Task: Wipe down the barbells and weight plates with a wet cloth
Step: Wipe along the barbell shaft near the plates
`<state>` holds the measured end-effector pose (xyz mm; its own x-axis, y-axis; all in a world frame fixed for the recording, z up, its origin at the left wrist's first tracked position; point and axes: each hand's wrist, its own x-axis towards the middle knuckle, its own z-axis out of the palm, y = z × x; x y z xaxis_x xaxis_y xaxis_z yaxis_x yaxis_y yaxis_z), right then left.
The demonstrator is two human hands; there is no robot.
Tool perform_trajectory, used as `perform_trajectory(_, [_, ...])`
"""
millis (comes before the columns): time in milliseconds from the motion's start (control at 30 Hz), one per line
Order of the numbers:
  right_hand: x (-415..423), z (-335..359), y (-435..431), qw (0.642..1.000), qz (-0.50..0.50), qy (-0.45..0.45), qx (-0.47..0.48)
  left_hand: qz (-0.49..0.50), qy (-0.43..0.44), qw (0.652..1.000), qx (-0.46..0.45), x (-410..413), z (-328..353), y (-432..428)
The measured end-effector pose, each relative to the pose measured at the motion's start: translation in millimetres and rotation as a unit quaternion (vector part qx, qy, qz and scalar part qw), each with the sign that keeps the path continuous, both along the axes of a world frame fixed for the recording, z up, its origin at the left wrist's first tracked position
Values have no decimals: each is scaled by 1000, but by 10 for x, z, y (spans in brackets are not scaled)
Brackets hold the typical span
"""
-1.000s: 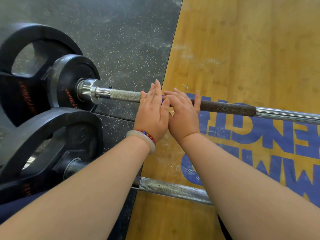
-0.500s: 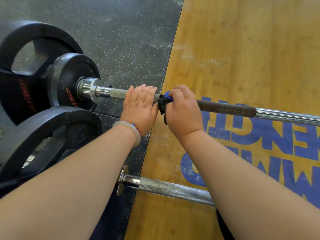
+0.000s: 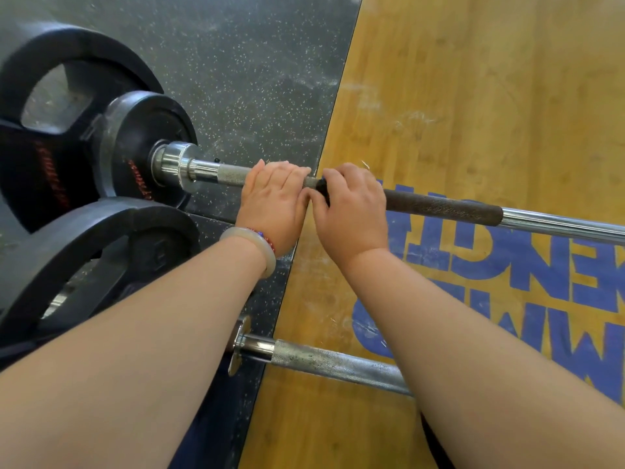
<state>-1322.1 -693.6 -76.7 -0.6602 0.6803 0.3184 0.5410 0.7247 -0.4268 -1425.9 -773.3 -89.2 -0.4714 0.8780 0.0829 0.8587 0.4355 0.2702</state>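
Dark cloth (image 3: 322, 188) shows only as a scrap between your fingers (image 3: 341, 179) — your right hand (image 3: 351, 211) is closed around it on the bar (image 3: 439, 208), your left hand (image 3: 272, 201) wrapped on bare knurling beside it. You look mid-wipe on the shaft; next, slide the cloth along it. The bar lies across the floor, left to right, plates (image 3: 142, 147) at its left end.

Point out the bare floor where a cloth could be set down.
The wooden platform beyond the far barbell is bare. So is the speckled rubber mat above the weight plates. The strip between the far barbell and the near barbell is crowded by both forearms.
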Motion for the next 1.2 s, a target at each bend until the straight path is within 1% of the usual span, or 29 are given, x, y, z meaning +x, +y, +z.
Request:
perform_trajectory(67, [73, -9, 146, 998, 52, -17, 30, -15, 30, 999, -5, -53, 36, 0])
perform_trajectory(100, [109, -17, 209, 998, 53, -13, 37, -30, 40, 999, -16, -106, 90, 8])
perform_trajectory(133, [141, -22, 252, 999, 32, -3, 33, -49, 42, 997, -39, -169, 159, 24])
perform_trajectory(200, [161, -3, 265, 999, -42, 23, 5, -93, 26, 991, -92, -307, 306, 93])
perform_trajectory(267, [112, 13, 193, 994, -100, 22, -29, -105, 11, 983, -152, -388, 419, 190])
perform_trajectory(333, [48, 18, 83, 995, -87, 31, -38, -92, -13, 980, -175, -389, 447, 231])
perform_trajectory(433, [40, -36, 29, 998, 8, 60, 19, -74, -51, 986, -142, -355, 422, 195])
perform_trajectory(467, [70, -65, 74, 997, 32, 56, 43, -73, -62, 986, -138, -358, 422, 189])
perform_trajectory(500, [106, -67, 133, 996, 36, 48, 60, -73, -71, 985, -141, -368, 438, 191])
perform_trajectory(533, [146, -69, 183, 997, 9, 43, 61, -72, -78, 983, -147, -366, 452, 193])
perform_trajectory(567, [174, -57, 209, 997, -43, 44, 41, -69, -76, 984, -148, -354, 454, 191])
perform_trajectory(600, [174, -30, 195, 994, -99, 52, 11, -64, -61, 987, -137, -336, 443, 181])
perform_trajectory(633, [150, -14, 148, 990, -129, 60, -8, -58, -37, 991, -112, -307, 412, 165])
perform_trajectory(667, [108, -9, 69, 990, -120, 66, -2, -55, -12, 996, -76, -279, 369, 146])
perform_trajectory(700, [59, -27, -21, 994, -85, 70, 22, -52, 3, 998, -36, -247, 319, 123])
perform_trajectory(767, [29, -77, -104, 996, -5, 69, 62, -41, 2, 999, 28, -193, 239, 72])
perform_trajectory(800, [42, -74, -65, 996, 6, 62, 70, -39, 5, 998, 48, -172, 218, 52])
perform_trajectory(833, [73, -66, 4, 996, -8, 55, 74, -41, 9, 998, 53, -161, 206, 42])
perform_trajectory(867, [115, -59, 75, 995, -41, 49, 73, -43, 16, 998, 51, -155, 194, 36])
perform_trajectory(933, [179, -28, 156, 988, -143, 53, 36, -39, 34, 997, 57, -140, 158, 21])
perform_trajectory(967, [164, -11, 151, 983, -172, 59, 21, -31, 41, 997, 64, -121, 133, 16])
perform_trajectory(1000, [128, -11, 112, 983, -173, 59, 24, -22, 46, 996, 71, -101, 118, 15])
perform_trajectory(1100, [19, -102, -80, 993, -87, 36, 77, -13, 53, 995, 88, -80, 76, 19])
perform_trajectory(1200, [40, -120, -44, 995, -51, 24, 84, -19, 66, 993, 97, -102, 81, 19])
